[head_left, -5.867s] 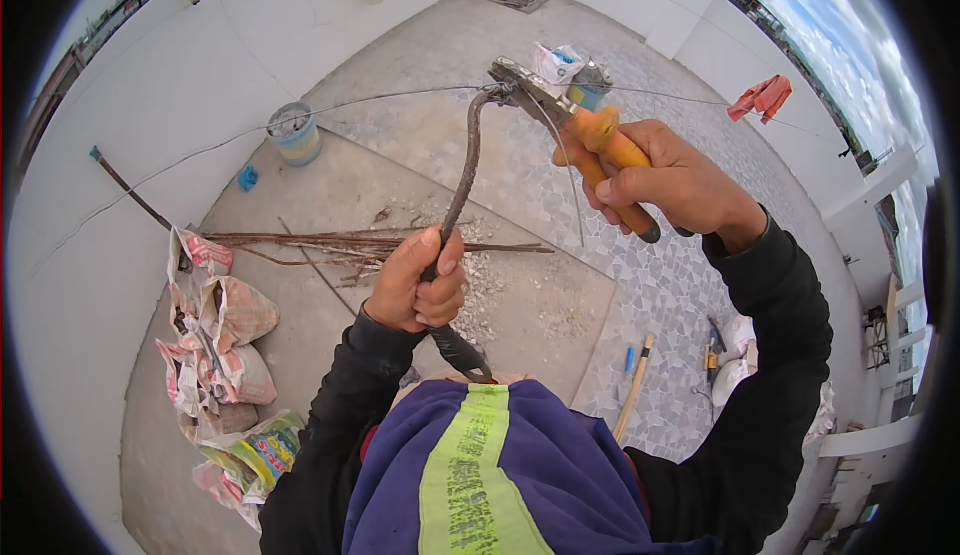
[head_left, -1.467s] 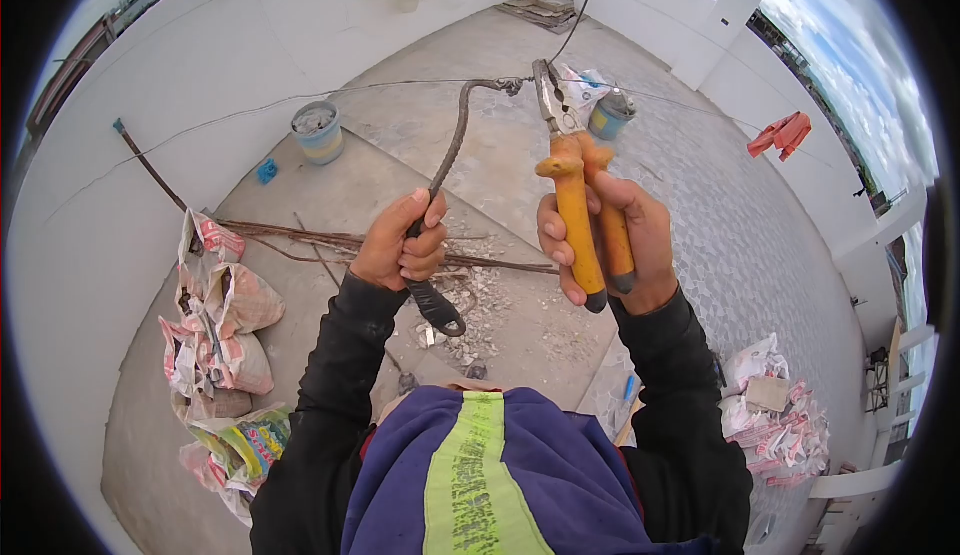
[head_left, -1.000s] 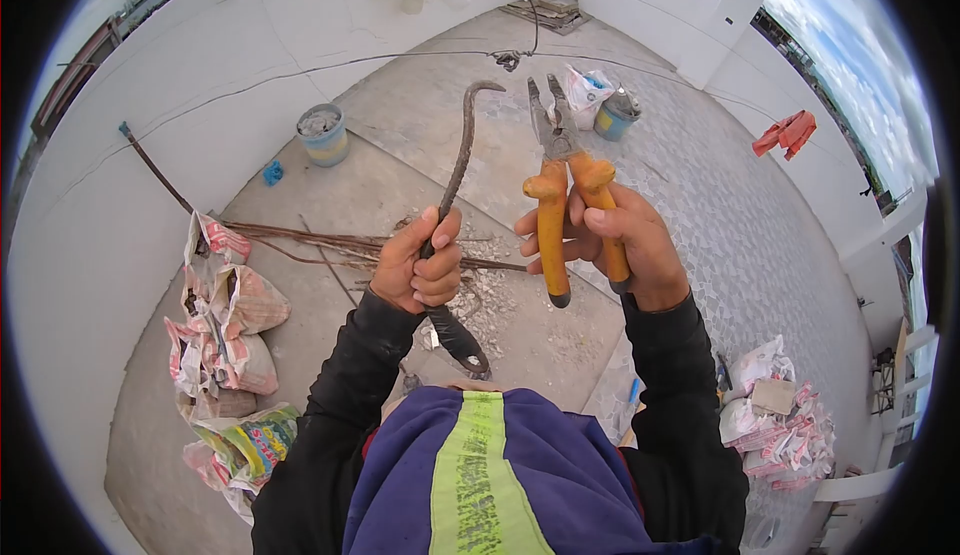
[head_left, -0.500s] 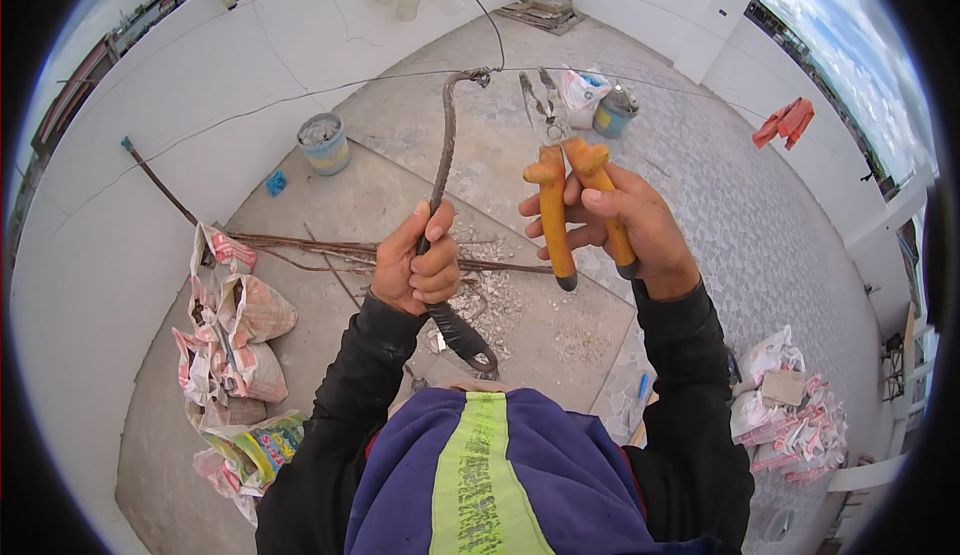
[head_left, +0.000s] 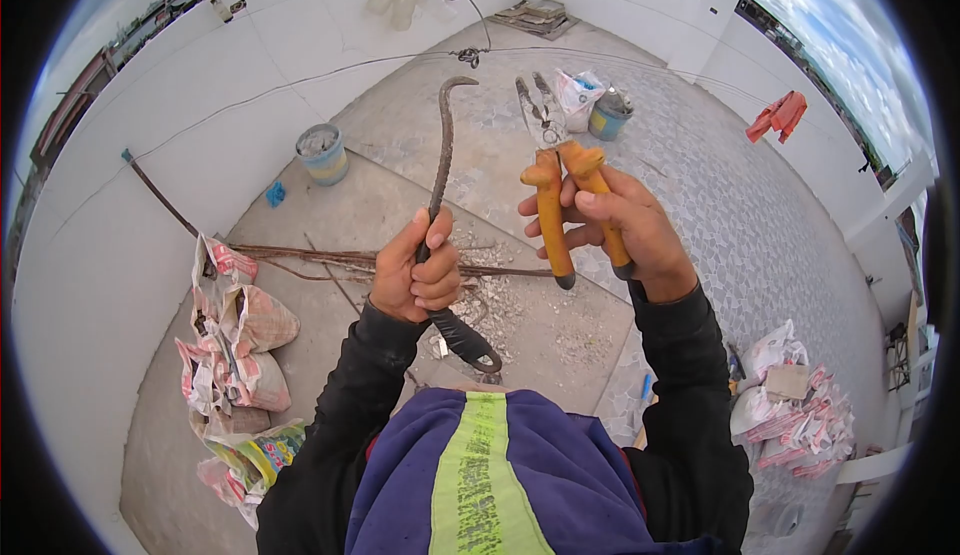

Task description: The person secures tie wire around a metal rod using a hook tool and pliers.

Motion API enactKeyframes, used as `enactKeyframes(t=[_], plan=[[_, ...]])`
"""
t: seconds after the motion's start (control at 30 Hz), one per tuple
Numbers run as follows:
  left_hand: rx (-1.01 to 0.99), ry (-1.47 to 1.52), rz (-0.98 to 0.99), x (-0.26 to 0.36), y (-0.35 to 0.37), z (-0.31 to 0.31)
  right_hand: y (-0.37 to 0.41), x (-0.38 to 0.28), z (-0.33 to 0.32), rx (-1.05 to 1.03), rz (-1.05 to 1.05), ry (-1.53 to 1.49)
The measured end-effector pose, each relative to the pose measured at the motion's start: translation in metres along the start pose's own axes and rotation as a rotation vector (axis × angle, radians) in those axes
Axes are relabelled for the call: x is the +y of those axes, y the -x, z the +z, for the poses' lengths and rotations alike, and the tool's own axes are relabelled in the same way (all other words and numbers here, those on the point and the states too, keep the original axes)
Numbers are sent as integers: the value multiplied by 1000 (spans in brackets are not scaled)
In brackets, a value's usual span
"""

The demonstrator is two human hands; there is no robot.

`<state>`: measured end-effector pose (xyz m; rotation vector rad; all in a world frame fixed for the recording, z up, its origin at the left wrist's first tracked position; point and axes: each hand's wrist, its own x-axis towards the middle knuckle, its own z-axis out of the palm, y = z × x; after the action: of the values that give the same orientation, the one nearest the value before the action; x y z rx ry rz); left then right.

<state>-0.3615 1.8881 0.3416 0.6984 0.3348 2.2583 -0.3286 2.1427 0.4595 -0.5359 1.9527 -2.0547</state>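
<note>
My left hand (head_left: 415, 273) is closed round the black-wrapped grip of a hooked rebar rod (head_left: 443, 150). The rod stands upright, its bent tip free in the air just below a twisted wire knot (head_left: 468, 57) on a strung wire. A loop shows at the rod's bottom end. In my right hand (head_left: 645, 230) is a pair of pliers (head_left: 551, 215) with orange handles, jaws up and spread apart. The palm and thumb rest on the right handle, while several fingers reach behind toward the left one.
Rusty bars (head_left: 350, 257) lie across the floor among rubble (head_left: 500, 305). Filled sacks (head_left: 258, 320) stand left, more sacks (head_left: 790, 420) right. Buckets (head_left: 322, 160) (head_left: 610, 117) sit farther off. A red cloth (head_left: 778, 117) hangs on the wire, and a white wall (head_left: 250, 65) encloses the area.
The hooked rod's tip has come off the wire knot, which now hangs above and apart from it. Both hands keep their holds; the pliers stay spread.
</note>
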Motion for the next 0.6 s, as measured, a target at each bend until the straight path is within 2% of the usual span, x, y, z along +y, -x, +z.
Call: enactKeyframes(t=[0.2,0.3,0.53,0.6], plan=[[67,-6,48,4,0,0,-2,-1,8,54,1,56],[-8,-13,16,7,-5,4,-5,-1,10,44,6,47],[-28,-1,-14,2,-4,11,-12,8,4,24,-10,11],[-17,83,-7,0,-3,17,-17,14,1,18,-22,-20]])
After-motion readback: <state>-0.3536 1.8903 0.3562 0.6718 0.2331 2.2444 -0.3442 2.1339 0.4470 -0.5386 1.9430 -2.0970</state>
